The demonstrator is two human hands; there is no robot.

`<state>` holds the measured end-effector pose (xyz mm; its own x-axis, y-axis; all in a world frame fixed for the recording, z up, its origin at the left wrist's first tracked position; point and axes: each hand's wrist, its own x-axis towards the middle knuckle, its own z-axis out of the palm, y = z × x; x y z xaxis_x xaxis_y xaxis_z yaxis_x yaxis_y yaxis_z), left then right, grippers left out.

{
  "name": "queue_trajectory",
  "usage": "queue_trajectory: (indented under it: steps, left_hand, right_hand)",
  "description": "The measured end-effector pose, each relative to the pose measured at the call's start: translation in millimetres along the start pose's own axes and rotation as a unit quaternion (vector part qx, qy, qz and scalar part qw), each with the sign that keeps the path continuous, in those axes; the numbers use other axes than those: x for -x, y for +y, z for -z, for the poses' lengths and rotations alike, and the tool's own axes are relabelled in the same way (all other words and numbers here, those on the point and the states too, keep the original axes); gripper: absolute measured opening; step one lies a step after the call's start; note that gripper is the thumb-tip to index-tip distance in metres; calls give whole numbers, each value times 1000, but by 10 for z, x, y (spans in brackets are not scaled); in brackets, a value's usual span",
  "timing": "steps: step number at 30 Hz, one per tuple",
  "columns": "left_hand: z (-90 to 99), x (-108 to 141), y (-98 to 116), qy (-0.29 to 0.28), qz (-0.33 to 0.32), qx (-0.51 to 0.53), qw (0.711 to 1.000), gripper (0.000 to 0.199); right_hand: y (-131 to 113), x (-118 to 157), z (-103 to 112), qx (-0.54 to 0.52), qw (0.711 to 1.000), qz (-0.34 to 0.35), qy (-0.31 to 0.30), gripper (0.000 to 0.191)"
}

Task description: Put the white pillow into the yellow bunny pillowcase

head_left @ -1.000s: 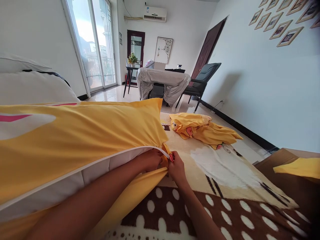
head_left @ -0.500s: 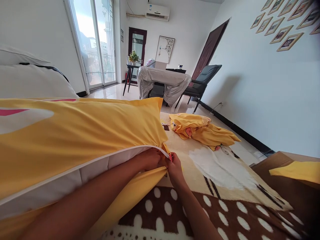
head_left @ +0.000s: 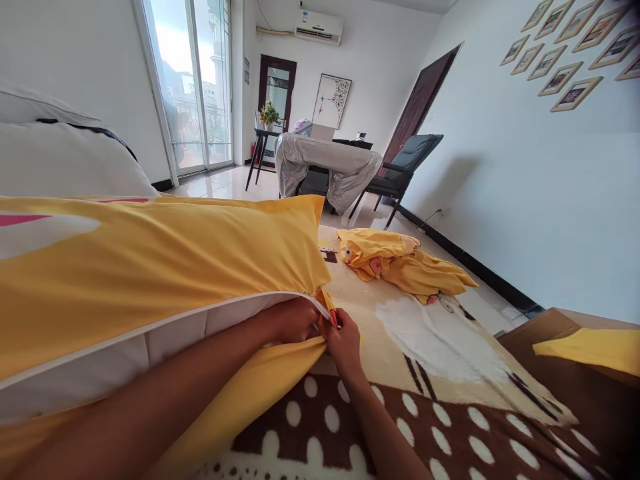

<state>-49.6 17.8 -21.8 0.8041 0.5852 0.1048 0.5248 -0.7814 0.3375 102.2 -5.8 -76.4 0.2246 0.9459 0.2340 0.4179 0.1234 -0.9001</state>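
A large yellow pillow cover (head_left: 215, 250) lies across the left, its long side gaping open along a white edging. White padding (head_left: 175, 340) shows inside the gap. My left forearm runs through this opening, and my left hand (head_left: 299, 320) is curled at its far end, closed on the cover near the corner; its fingertips are partly hidden by the fabric. From outside, my right hand (head_left: 344, 339) pinches the same end of the opening, where a small red bit shows at the fingertips. Both hands are almost touching.
A crumpled yellow cloth (head_left: 400, 260) lies ahead on the patterned blanket (head_left: 435, 333). At right stands a cardboard box (head_left: 555, 327) with yellow fabric (head_left: 595, 347) over its edge. Farther back are a covered table (head_left: 325, 150) and a black chair (head_left: 407, 167).
Both hands have shifted slightly left with the cover's corner. My right fingers have drawn a little closer to my left hand. The view has moved slightly.
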Motion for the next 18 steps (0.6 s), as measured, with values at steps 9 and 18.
queue_trajectory:
  steps: [9, 18]
  left_hand:
    - [-9, 6, 10, -18, -34, 21, 999, 28]
    - [-16, 6, -24, -65, 0, -17, 998, 23]
  right_hand:
    - [14, 2, -44, -91, 996, -8, 4, 13]
    - [-21, 54, -157, -257, 962, -92, 14, 18]
